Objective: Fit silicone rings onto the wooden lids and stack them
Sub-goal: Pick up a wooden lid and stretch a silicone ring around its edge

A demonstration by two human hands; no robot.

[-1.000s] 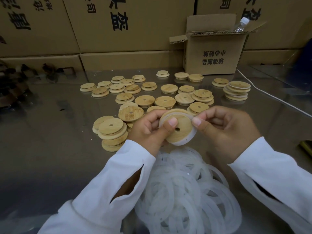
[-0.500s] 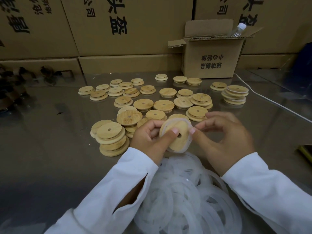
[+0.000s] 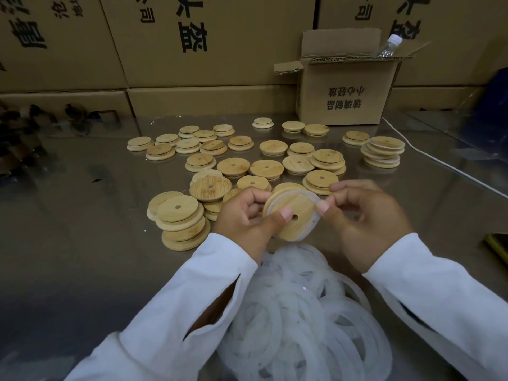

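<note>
While most wooden lids (image 3: 178,213) lie bare on the worktop (image 3: 82,229), the left hand (image 3: 247,218) grips one lid (image 3: 295,218) above the ring pile (image 3: 302,325); fingers (image 3: 343,188) of the right hand (image 3: 365,226) pinch its half-seated silicone ring (image 3: 313,198); one short ringed stack (image 3: 383,151) stands right.

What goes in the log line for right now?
step: fitting | left hand: holds lid | right hand: pinches ring

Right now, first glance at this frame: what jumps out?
Dead centre, the left hand and right hand hold a wooden lid with a silicone ring showing round its rim. Just below them lies a big tangle of white rings. Behind them, loose lids are scattered across the glossy table, with a short stack at left.
</note>
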